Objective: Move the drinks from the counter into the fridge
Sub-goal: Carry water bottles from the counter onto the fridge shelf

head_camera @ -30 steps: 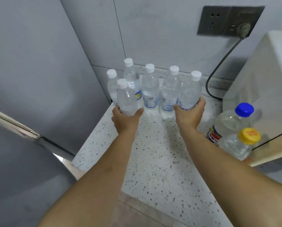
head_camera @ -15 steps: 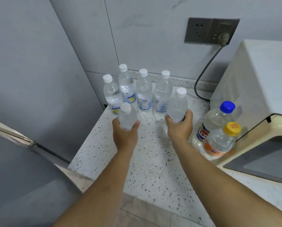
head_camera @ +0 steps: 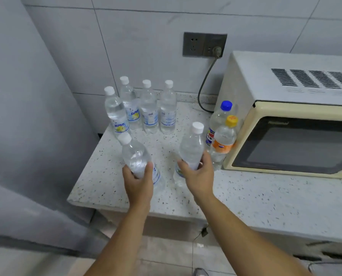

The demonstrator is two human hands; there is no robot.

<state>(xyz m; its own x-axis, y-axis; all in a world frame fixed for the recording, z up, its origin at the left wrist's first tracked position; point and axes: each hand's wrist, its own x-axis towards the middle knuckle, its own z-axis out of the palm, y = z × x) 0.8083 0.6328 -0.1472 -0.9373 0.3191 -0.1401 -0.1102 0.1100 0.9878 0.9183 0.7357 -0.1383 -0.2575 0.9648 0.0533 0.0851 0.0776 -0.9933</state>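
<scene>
Clear bottle [head_camera: 135,156] gripped by left hand [head_camera: 139,181], another [head_camera: 191,149] by right hand [head_camera: 199,175], both lifted; four bottles [head_camera: 146,108] far on counter [head_camera: 265,194], two [head_camera: 222,134] right; none fridged.

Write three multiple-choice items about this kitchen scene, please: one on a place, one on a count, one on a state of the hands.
1. Where do the two soft-drink bottles with the blue and yellow caps stand?
A. beside the cream microwave oven
B. inside the fridge
C. on the floor

2. How many clear white-capped water bottles stand unheld at the back of the speckled stone counter?
A. two
B. four
C. six

3. What are the hands doing?
A. both empty
B. only the right holds a bottle
C. each grips one water bottle

Key: 1 A, the blue-capped bottle and yellow-capped bottle stand against the microwave. 2 B, four bottles stand by the wall on the counter. 3 C, the left hand and right hand each curl their fingers round a bottle.
</scene>
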